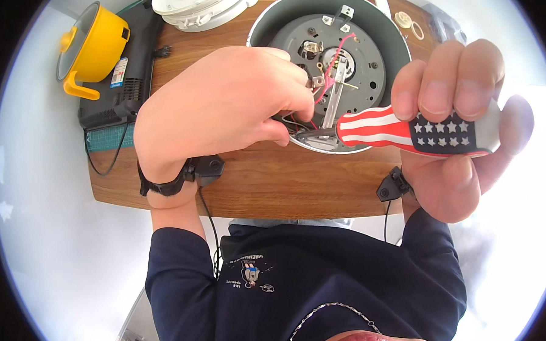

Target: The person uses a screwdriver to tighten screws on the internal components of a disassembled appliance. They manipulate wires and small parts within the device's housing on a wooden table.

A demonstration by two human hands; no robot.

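Note:
My right hand (449, 89) grips a screwdriver (375, 129) with a red-and-white striped handle and a black, star-studded end. Its metal shaft reaches left to the lower rim area of a round grey appliance body (398, 52). Inside lie a metal plate (366, 75), brackets, a long pale bar (330, 116) and red wires (339, 47). My left hand (239, 102) reaches over that body's left side, fingers curled down by the wires near the screwdriver's tip. What those fingers hold, if anything, is hidden.
A yellow pot (96, 50) stands on a black appliance (92, 114) over a green mat (109, 141) at the left. A white plastic lid (202, 6) is at the back of the wooden table (298, 194); small plastic rings (403, 20) lie right of the body.

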